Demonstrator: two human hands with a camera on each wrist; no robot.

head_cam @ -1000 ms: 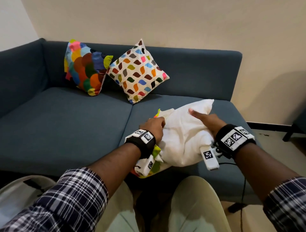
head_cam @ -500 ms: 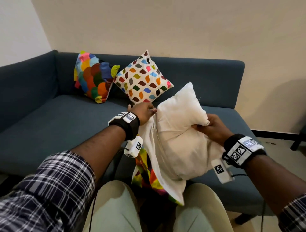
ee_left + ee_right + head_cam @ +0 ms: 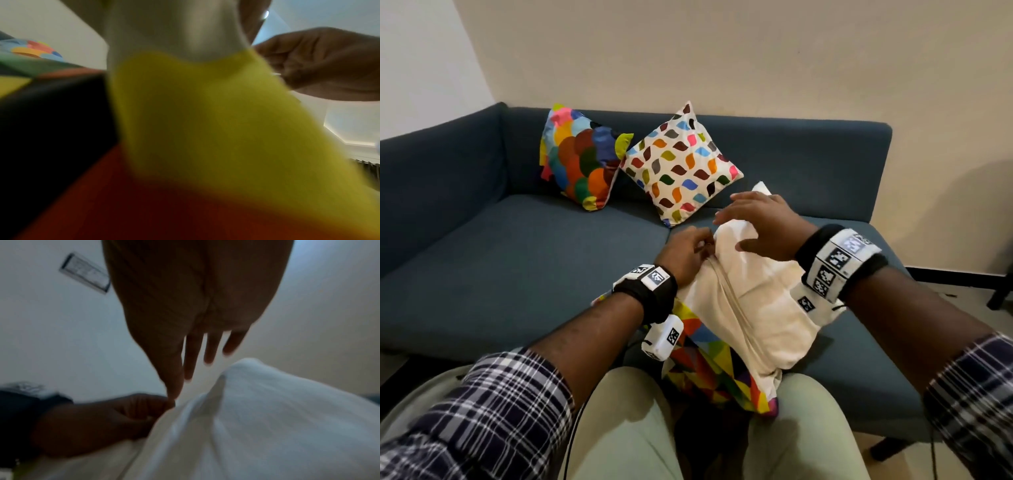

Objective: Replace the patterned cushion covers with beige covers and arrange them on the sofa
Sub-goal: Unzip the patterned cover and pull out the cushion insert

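A beige-covered cushion (image 3: 756, 301) lies tilted at the sofa's front edge, against my knees, its zip seam (image 3: 729, 294) facing up. My left hand (image 3: 688, 250) pinches the cover at the seam's top end. Its curled fingers (image 3: 123, 410) show beside the beige fabric (image 3: 267, 418) in the right wrist view. My right hand (image 3: 743, 222) hovers over the cushion's top corner, its fingers (image 3: 193, 356) straight and spread, holding nothing. A removed multicoloured cover (image 3: 709, 370) lies under the cushion, and its yellow patch (image 3: 205, 113) fills the left wrist view.
Two patterned cushions lean on the blue sofa's backrest (image 3: 808, 150): a scale-patterned one (image 3: 582, 157) and a white leaf-patterned one (image 3: 681, 164). The left seat (image 3: 517, 260) is bare. My knees (image 3: 633, 428) are against the sofa front. A dark furniture leg (image 3: 1000, 294) stands at far right.
My right hand let go of the cushion's right side and moved up over its top corner, fingers spread. The cushion dropped from upright to lying tilted. My left hand kept its pinch.
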